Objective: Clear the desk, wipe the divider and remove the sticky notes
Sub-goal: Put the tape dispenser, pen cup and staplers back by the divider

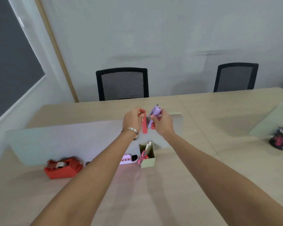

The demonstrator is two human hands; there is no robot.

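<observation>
My left hand [132, 119] fingers pinch a red stapler [144, 123] hanging upright, right hand [162, 123] fingers grip a purple stapler [154, 114] just beside it, both above the divider [64, 141], the worktop [153, 193] lying near and below.

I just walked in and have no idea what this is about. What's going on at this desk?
A person is tidying a desk. The left hand holds a red stapler and the right hand a purple one, both raised in front of the divider. Still on the desk, along the divider, are a red tape dispenser, a pink item and a green pen box with scissors in it. No sticky notes are visible.
</observation>
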